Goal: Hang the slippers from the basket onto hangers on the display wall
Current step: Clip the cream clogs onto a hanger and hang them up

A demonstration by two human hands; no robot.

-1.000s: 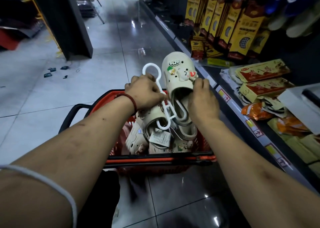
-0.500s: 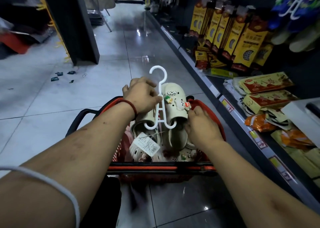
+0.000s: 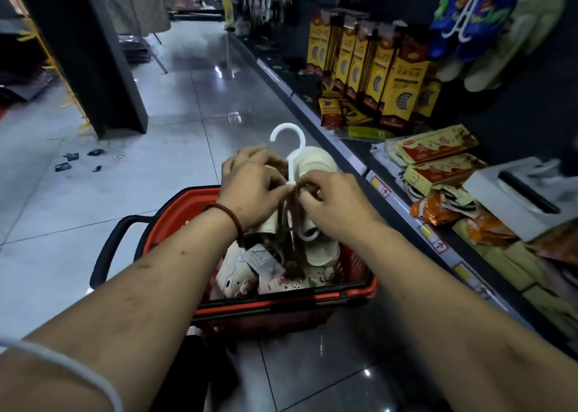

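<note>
My left hand (image 3: pixel 250 189) grips the cream slippers (image 3: pixel 316 163) against the white hanger (image 3: pixel 291 169). My right hand (image 3: pixel 333 203) pinches the hanger's stem. Both are just above the red basket (image 3: pixel 187 199), where other slippers (image 3: pixel 237 275) lie.

Colour findings:
- White plastic hook hanger (image 3: pixel 289 149): plain white.
- Cream rubber slippers (image 3: pixel 317 163): plain cream.
- Red plastic shopping basket (image 3: pixel 187 199): red body, black handle.
- Beaded wrist bracelet (image 3: pixel 230 213): dark red.
- Blue hanging slippers (image 3: pixel 442 36): blue, green-and-orange print.
- Tall cardboard packets (image 3: pixel 402 80): yellow and dark brown.
- Glossy tiled floor (image 3: pixel 93 211): pale grey.
</note>
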